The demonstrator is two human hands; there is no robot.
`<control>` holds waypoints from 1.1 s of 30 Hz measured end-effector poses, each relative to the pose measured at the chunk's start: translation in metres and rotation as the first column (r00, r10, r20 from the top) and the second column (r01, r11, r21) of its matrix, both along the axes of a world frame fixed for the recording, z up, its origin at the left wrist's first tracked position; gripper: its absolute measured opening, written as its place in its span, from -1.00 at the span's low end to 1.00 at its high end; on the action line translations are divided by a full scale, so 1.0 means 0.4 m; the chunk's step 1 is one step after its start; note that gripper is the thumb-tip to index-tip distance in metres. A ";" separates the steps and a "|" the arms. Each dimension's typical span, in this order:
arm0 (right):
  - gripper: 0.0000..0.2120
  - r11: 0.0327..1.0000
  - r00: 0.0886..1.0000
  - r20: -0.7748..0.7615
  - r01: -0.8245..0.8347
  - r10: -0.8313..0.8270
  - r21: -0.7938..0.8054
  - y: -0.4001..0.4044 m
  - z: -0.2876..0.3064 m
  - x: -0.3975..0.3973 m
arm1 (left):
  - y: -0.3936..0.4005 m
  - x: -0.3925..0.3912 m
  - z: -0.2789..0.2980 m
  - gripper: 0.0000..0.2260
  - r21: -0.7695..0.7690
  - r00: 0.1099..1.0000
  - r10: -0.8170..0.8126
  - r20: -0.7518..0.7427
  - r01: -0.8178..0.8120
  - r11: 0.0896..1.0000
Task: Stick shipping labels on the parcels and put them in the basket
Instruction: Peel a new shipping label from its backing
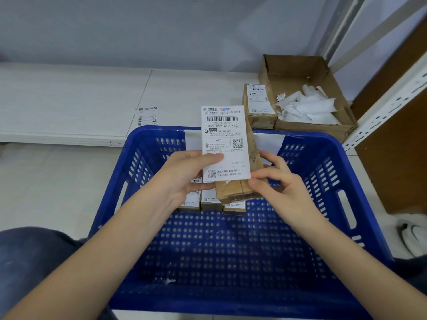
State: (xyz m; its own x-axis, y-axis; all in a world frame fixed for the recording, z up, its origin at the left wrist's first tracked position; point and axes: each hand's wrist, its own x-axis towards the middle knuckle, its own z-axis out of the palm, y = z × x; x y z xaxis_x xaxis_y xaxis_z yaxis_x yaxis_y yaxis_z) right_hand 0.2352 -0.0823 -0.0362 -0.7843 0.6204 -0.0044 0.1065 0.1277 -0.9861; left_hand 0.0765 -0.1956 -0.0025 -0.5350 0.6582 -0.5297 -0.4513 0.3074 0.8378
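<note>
Above the blue basket (360, 172) I hold a small brown cardboard parcel (251, 155) with a white shipping label (223, 135) on its top face. My left hand (184, 174) grips the label's left edge, thumb pressed on the paper. My right hand (277, 181) grips the parcel's lower right corner. Several labelled parcels (209, 200) lie side by side on the basket floor under my hands. One more labelled parcel (260, 105) stands on the floor behind the basket.
An open cardboard box (298, 72) with crumpled white backing paper (307, 107) sits at the back right. A loose label (146, 116) lies on the white board at left. A metal shelf upright (383, 107) and wooden panel stand at right. A white shoe (413, 236) is beside the basket.
</note>
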 end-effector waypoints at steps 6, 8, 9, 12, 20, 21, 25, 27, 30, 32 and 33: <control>-0.82 1.000 1.000 -0.005 -0.003 0.002 -0.027 -0.002 0.008 0.000 | 0.000 -0.004 0.002 -0.83 0.002 1.000 0.003 0.006 -0.003 1.000; -0.80 1.000 1.000 -0.010 0.002 -0.002 -0.027 -0.002 0.009 0.000 | -0.001 -0.004 0.002 -0.83 0.002 1.000 0.002 0.004 -0.002 1.000; -0.80 1.000 1.000 -0.012 0.003 -0.003 -0.024 -0.003 0.009 -0.001 | 0.000 -0.004 0.001 -0.83 0.003 1.000 0.003 0.003 -0.003 1.000; -0.80 1.000 1.000 -0.013 0.009 -0.009 -0.017 -0.003 0.008 -0.002 | 0.001 -0.002 0.001 -0.84 0.004 1.000 0.005 0.007 -0.005 1.000; -0.81 1.000 1.000 -0.004 0.007 -0.007 -0.004 0.000 0.005 -0.003 | 0.000 0.000 -0.001 -0.85 0.002 1.000 0.009 0.010 -0.009 1.000; -0.81 1.000 1.000 -0.004 0.006 -0.006 -0.003 0.000 0.004 -0.003 | 0.001 0.000 -0.002 -0.85 0.002 1.000 0.011 0.009 -0.011 1.000; -0.83 1.000 1.000 -0.011 0.013 -0.013 -0.006 0.001 0.001 -0.002 | 0.004 0.004 -0.006 -0.88 0.003 1.000 0.019 -0.009 -0.019 1.000; -0.84 1.000 1.000 -0.010 0.016 -0.016 0.001 0.001 -0.002 -0.002 | 0.005 0.009 -0.008 -0.88 0.012 0.998 0.027 -0.053 -0.026 1.000; -0.84 1.000 1.000 -0.009 0.025 -0.025 0.013 -0.002 -0.001 -0.003 | 0.008 0.022 -0.016 -0.81 0.026 0.974 0.040 -0.225 -0.035 0.999; -0.83 0.999 0.999 -0.017 0.041 -0.040 0.023 -0.007 -0.002 -0.003 | 0.014 0.035 -0.033 -0.65 0.011 0.909 0.029 -0.417 -0.026 1.000; -0.82 0.998 0.999 -0.023 0.048 -0.048 0.029 -0.011 -0.003 -0.003 | 0.018 0.044 -0.042 -0.55 -0.022 0.863 0.009 -0.505 -0.023 0.999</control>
State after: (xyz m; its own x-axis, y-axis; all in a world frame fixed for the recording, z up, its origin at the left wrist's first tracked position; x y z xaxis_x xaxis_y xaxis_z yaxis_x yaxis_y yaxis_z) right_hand 0.2340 -0.0866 -0.0376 -0.7533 0.6569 0.0317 0.0908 0.1516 -0.9843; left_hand 0.0939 -0.1884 -0.0194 -0.7441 0.6368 -0.2019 0.0256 0.3292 0.9439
